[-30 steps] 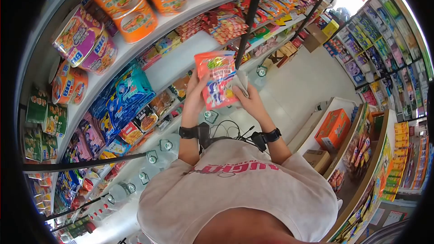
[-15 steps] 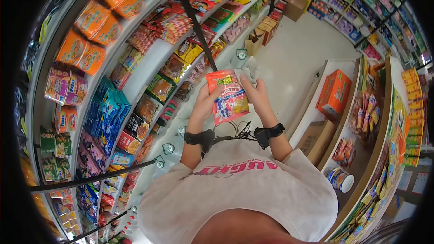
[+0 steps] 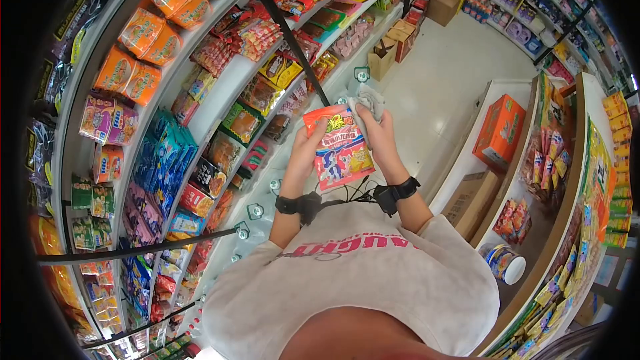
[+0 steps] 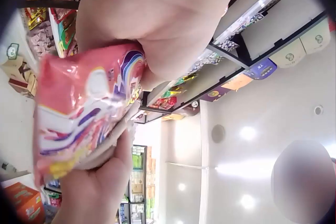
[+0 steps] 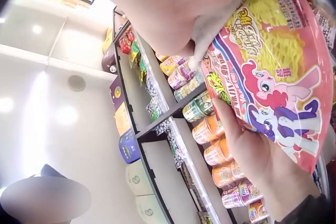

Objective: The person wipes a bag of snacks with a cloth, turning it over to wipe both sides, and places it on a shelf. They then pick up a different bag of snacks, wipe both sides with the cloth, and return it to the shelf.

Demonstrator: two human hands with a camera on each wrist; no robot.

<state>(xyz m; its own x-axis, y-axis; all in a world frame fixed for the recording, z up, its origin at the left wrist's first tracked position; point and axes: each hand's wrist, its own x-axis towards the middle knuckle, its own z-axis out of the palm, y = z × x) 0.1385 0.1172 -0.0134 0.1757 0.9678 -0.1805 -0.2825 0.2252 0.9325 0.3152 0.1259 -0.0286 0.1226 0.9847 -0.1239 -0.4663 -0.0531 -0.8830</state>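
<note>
A pink noodle-snack packet [image 3: 341, 153] with cartoon ponies on its front is held up before the chest. My left hand [image 3: 303, 155] grips its left edge, thumb on the front. On the other side, my right hand [image 3: 383, 141] pinches a greyish-white cloth [image 3: 369, 100] against the packet's upper right edge. The cloth [image 5: 212, 24] bunches beneath the right hand [image 5: 168, 8] in the right wrist view, with noodles pictured on the packet [image 5: 278, 35]. From the left wrist, the packet [image 4: 86, 98] spans between both hands, and the left fingers are largely hidden behind it.
Curving along the left, a shelf unit holds orange noodle tubs [image 3: 140, 30], blue snack bags [image 3: 160, 153] and many packets. At the right stands a low counter with an orange box [image 3: 500, 130] and a cardboard carton [image 3: 470, 203]. Large water bottles [image 3: 255, 212] line the shelf's foot.
The head view has turned, so shelves and counter have shifted in it. The packet sits lower in the view, and the cloth has moved from its right side up to the upper right edge.
</note>
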